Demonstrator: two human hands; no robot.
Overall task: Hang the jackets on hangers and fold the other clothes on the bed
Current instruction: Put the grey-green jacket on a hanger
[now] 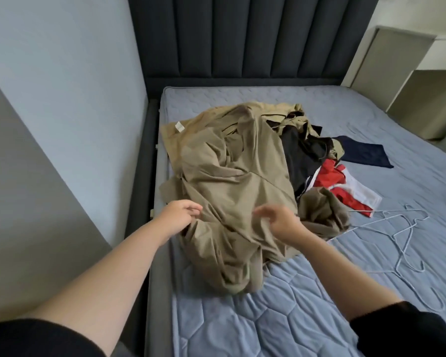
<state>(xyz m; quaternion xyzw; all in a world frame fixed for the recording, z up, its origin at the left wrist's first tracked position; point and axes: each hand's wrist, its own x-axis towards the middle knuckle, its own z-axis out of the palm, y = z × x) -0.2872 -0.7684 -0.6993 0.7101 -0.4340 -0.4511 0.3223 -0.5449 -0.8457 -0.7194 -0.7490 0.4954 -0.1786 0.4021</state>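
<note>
Left hand (182, 215) and right hand (281, 222) are being held, fingers loosely curled, over the tan jacket (229, 163) heaped on the bed (268, 318) near wire hangers (402, 238); whether cloth is being pinched cannot be told.

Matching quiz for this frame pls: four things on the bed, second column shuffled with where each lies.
1 tan coat
2 wire hangers
3 navy garment
4 red-and-white garment

A flat on its own, far right of the pile
B big heap on the left side of the mattress
C bare mattress, right of the pile's near end
D between the black clothes and the hangers

Pairs: 1-B, 2-C, 3-A, 4-D
</note>
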